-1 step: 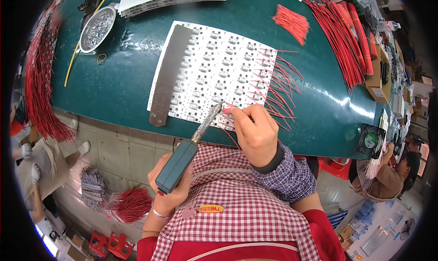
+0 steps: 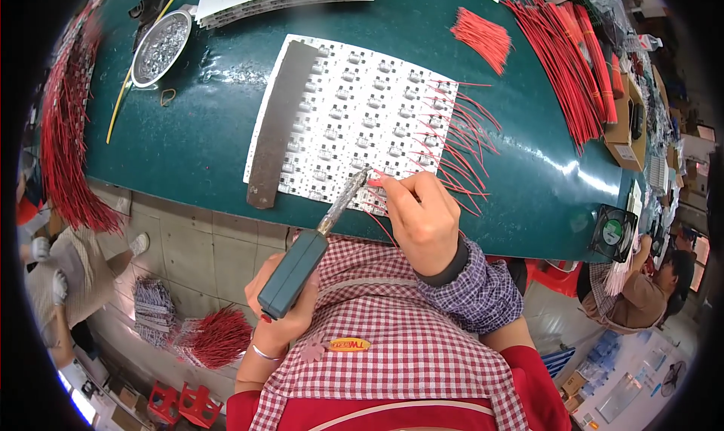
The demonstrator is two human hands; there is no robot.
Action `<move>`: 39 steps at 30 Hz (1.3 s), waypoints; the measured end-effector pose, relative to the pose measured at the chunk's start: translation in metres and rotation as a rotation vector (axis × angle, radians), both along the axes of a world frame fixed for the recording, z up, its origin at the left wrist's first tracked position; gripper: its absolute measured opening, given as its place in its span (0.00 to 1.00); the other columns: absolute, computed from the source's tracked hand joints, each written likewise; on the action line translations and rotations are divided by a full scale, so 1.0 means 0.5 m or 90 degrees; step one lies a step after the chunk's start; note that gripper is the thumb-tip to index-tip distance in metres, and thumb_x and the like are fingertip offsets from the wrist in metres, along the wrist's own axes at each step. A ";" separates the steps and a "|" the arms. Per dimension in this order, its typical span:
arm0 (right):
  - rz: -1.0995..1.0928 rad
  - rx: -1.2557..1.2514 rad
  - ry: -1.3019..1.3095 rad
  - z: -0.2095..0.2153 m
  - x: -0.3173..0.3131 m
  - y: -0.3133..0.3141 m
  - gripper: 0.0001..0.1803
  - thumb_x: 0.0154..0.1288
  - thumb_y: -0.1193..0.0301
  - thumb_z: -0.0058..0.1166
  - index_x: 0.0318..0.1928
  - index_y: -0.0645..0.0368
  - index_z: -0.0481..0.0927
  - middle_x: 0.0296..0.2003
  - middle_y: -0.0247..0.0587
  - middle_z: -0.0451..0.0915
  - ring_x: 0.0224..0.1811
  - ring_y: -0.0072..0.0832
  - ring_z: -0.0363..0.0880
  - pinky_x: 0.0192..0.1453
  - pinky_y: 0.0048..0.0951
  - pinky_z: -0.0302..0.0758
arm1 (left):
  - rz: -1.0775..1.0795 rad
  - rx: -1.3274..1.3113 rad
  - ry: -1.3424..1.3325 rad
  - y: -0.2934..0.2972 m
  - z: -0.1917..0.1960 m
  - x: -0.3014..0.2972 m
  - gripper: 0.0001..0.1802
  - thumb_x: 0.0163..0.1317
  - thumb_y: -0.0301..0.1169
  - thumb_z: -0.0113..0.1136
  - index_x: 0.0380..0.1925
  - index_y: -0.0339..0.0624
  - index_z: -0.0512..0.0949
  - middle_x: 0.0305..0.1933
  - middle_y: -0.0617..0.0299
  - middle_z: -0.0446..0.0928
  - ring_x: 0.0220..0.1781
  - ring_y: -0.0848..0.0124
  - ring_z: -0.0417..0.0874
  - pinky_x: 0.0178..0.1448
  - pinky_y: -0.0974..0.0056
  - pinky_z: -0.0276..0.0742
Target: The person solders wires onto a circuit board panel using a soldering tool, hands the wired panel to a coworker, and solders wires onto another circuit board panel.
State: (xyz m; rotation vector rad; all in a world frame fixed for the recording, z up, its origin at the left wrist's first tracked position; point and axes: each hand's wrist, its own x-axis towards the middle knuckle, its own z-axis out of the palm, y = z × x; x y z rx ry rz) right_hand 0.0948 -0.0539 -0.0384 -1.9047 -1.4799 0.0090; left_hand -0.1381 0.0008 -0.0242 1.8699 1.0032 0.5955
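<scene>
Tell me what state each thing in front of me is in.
Circuit board sheet, flat, partly wired
Metal strip, flat on the sheet
Left hand, closed around the soldering iron
Soldering iron, tip at the sheet
Right hand, pinching, apparently a red wire
Bowl, uncovered, with shiny pieces
Long red wires, bundled

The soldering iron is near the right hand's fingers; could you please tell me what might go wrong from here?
A slip of the soldering iron could burn the right hand, whose fingers are close to the tip. The red wires jutting past the white board might snag on the checked sleeve.
</scene>
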 end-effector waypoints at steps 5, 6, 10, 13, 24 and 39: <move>-0.005 -0.006 -0.011 -0.003 -0.001 0.000 0.16 0.49 0.86 0.67 0.41 0.65 0.85 0.27 0.39 0.73 0.27 0.33 0.76 0.29 0.33 0.74 | -0.027 0.074 0.019 0.010 0.007 0.013 0.10 0.49 0.17 0.68 0.34 0.31 0.82 0.35 0.53 0.81 0.31 0.60 0.85 0.37 0.64 0.80; -0.005 -0.006 -0.010 -0.004 -0.002 0.000 0.16 0.49 0.86 0.67 0.41 0.65 0.85 0.27 0.39 0.73 0.27 0.33 0.76 0.29 0.33 0.74 | -0.031 0.095 0.021 0.011 0.008 0.014 0.10 0.49 0.17 0.68 0.33 0.32 0.82 0.34 0.53 0.81 0.30 0.61 0.84 0.36 0.65 0.80; 0.006 -0.010 -0.024 0.000 -0.001 0.000 0.15 0.50 0.85 0.65 0.42 0.67 0.84 0.28 0.40 0.73 0.29 0.33 0.76 0.29 0.33 0.74 | -0.032 0.066 0.019 0.017 0.016 0.016 0.10 0.48 0.17 0.67 0.33 0.32 0.81 0.33 0.54 0.80 0.29 0.61 0.84 0.35 0.65 0.80; 0.016 -0.013 -0.031 0.000 0.000 -0.001 0.15 0.51 0.84 0.63 0.42 0.70 0.83 0.29 0.40 0.73 0.30 0.33 0.75 0.29 0.32 0.74 | -0.033 0.021 0.007 0.022 0.017 0.013 0.11 0.45 0.17 0.65 0.32 0.31 0.81 0.33 0.53 0.80 0.29 0.61 0.84 0.34 0.64 0.79; -0.007 -0.021 -0.021 -0.001 -0.005 0.002 0.15 0.50 0.86 0.66 0.41 0.65 0.85 0.27 0.40 0.72 0.28 0.34 0.76 0.30 0.34 0.74 | -0.051 0.084 0.001 0.033 0.017 0.010 0.12 0.42 0.16 0.63 0.32 0.30 0.81 0.32 0.52 0.80 0.27 0.59 0.83 0.34 0.64 0.80; 0.002 -0.034 -0.013 0.010 0.000 -0.011 0.14 0.53 0.83 0.63 0.42 0.69 0.83 0.29 0.40 0.73 0.30 0.33 0.75 0.30 0.32 0.75 | 0.006 0.049 0.003 0.009 0.000 -0.005 0.13 0.48 0.16 0.68 0.37 0.29 0.83 0.39 0.48 0.84 0.32 0.60 0.87 0.37 0.64 0.82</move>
